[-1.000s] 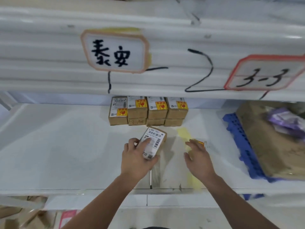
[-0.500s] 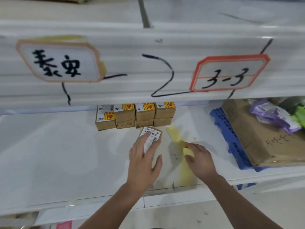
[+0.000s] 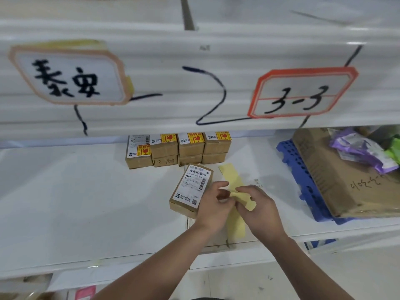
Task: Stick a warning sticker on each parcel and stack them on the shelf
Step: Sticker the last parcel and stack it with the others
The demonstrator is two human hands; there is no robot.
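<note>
There, the unlabelled-by-warning parcel (image 3: pixel 191 189) lay flat on the shelf (image 3: pixel 86 202), shipping label up, its long axis pointing away and slightly right. Just beside it, the left hand (image 3: pixel 213 204) and right hand (image 3: pixel 259 211) pinched the yellow sticker strip (image 3: pixel 229 174) between curled fingers (image 3: pixel 244 189). Stickered parcels (image 3: pixel 190 146) stood stacked behind.

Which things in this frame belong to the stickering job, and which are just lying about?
In the job: unstickered parcel; yellow sticker strip, pinched by left hand and right hand; stickered parcel stack; shelf.
Lying about: large cardboard box; blue perforated tray; purple packets; handwritten shelf tags.
</note>
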